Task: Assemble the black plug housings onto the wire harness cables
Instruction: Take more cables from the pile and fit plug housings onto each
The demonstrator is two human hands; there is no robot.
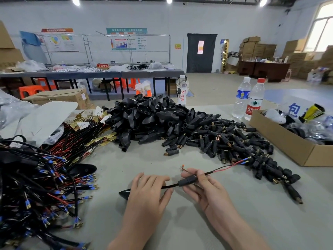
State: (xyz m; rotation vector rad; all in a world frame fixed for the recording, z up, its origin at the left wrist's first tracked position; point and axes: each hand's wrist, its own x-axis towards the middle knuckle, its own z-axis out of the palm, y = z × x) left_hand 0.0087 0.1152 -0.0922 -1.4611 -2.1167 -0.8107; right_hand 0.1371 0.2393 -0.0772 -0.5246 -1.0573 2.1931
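I'm facing a pale wall (180, 18) with a dark door (201, 53); daylight is pouring through a window (322, 27) beside stacked cartons (295, 49).

A factory assembly workshop: heaped plug housings (153, 120) beyond the fingers (152, 179), stacked cartons (257, 49), wall charts (124, 43) farther off.

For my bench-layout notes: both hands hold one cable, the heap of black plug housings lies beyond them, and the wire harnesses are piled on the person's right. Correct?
One slip: the head view shows the wire harnesses piled on the person's left. Otherwise yes: left hand and right hand hold one cable, with the heap of black plug housings beyond them.
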